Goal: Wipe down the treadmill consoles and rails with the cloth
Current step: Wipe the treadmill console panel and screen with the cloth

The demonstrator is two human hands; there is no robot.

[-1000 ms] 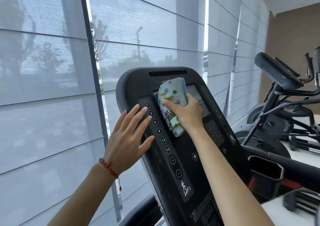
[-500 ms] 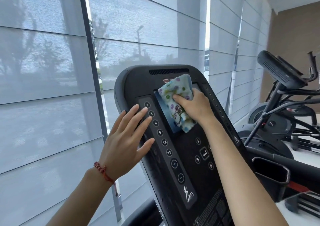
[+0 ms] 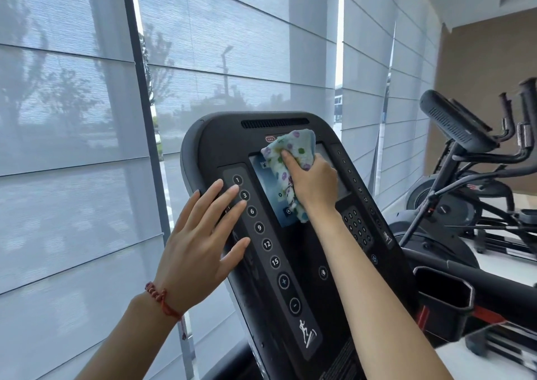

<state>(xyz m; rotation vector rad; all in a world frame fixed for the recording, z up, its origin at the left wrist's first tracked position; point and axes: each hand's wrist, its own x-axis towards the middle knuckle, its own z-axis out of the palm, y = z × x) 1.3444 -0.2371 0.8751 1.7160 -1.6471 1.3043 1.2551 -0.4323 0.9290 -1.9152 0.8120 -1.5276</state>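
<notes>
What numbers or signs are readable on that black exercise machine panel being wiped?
"1", "3", "6", "9", "12", "15": white numbers in round buttons down the left button strip of the console.
"+" and "−": round buttons lower on the same strip.
Climbing-figure icon: at the foot of that strip.
Numbers on the right button column, the keypad and the screen: too small or blurred to read.
Small red badge above the screen: unreadable.
</notes>
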